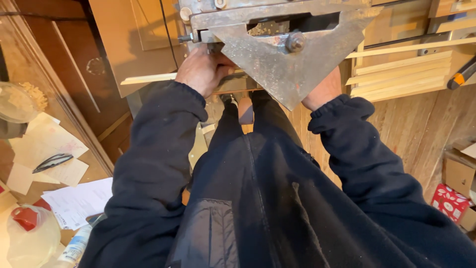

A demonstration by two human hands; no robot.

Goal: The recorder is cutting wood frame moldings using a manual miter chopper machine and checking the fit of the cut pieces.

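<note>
I look down over my dark sleeves at a worn grey metal machine (277, 22) with a triangular steel plate (277, 64) and a large bolt (295, 42). My left hand (202, 72) is curled at the machine's left underside, closed around a thin pale wooden strip (148, 78) that sticks out to the left. The strip carries on to the right past the plate (406, 47). My right hand (325, 92) reaches up behind the plate's right edge. Its fingers are hidden, so its hold is unclear.
Stacked pale wooden strips (399, 74) lie on a ledge at right, beside an orange-handled tool (463, 74). Cardboard boxes (458, 173) and a red patterned box (448, 201) stand lower right. At left are papers (54, 149), a red-capped plastic bottle (29, 233) and a glass bowl (15, 101).
</note>
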